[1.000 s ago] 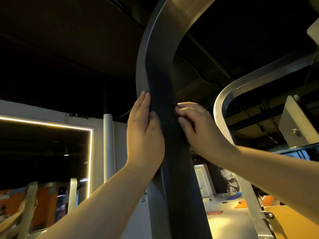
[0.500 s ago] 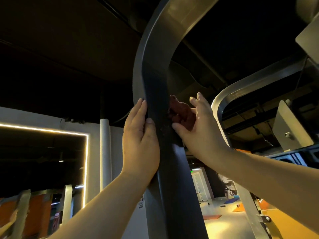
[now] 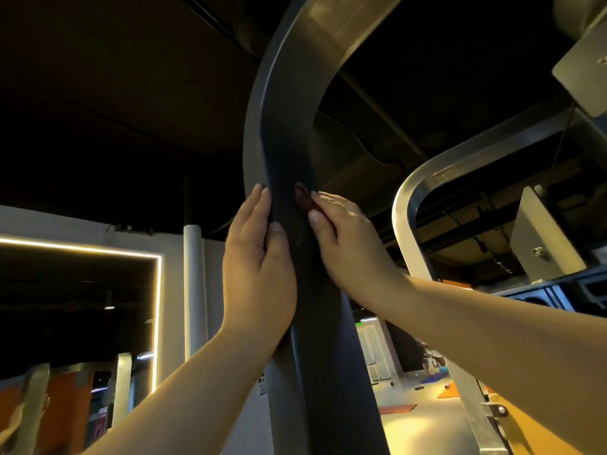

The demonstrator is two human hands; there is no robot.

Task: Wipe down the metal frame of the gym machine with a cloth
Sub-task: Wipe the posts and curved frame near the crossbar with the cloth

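Note:
A thick dark metal frame post of the gym machine rises through the middle and curves up to the right overhead. My left hand lies against its left side, fingers straight, thumb on the front face. My right hand presses a dark red cloth against the post's right side; only a small corner of the cloth shows above the fingers, the rest is hidden under the hand.
A second silver frame tube curves up on the right, with a metal bracket beyond it. A white pillar stands at the left. Floor with mats lies below on the right.
My right hand, spread with the cloth showing half a second ago, has closed flat over it against the post. The left hand has stayed on the post's left side.

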